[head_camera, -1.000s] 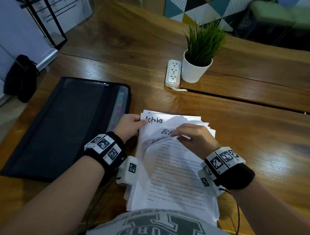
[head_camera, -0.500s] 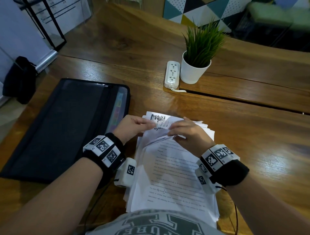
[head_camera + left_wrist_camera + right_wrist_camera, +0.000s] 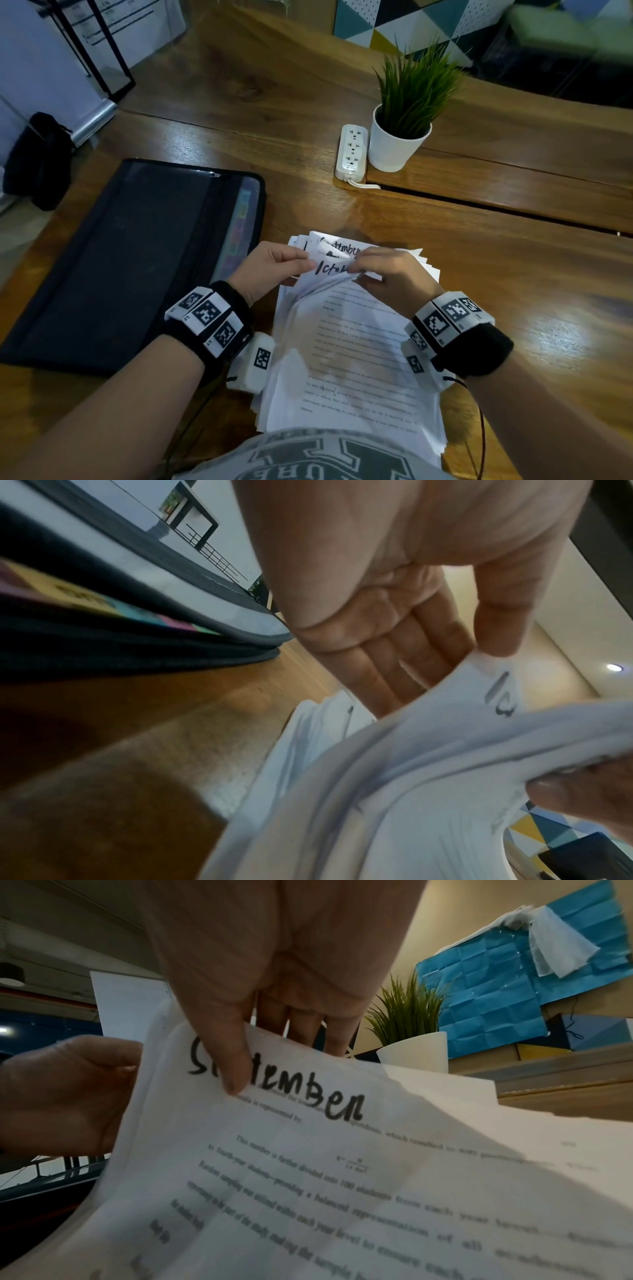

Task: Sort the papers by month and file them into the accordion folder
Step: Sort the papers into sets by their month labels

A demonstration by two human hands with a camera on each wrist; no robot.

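Both our hands work at the far edge of the stack of papers (image 3: 356, 346), which lies on the wooden table (image 3: 513, 294) right in front of us. Our left hand (image 3: 270, 270) pinches the upper left corners of the lifted sheets, thumb on top and fingers (image 3: 394, 669) underneath. Our right hand (image 3: 394, 277) grips the top edges beside it, its thumb (image 3: 232, 1058) pressed onto the handwritten heading of the September sheet (image 3: 342, 1150), fingers behind. In the head view a sheet with an "Octo…" heading (image 3: 334, 267) shows just nearer than the September one. To the left of the stack lies our black accordion folder (image 3: 130, 260), its coloured tabs (image 3: 239, 229) visible along the side facing the papers. Beyond stand a white power strip (image 3: 352, 150) and a potted plant (image 3: 407, 113), side by side.
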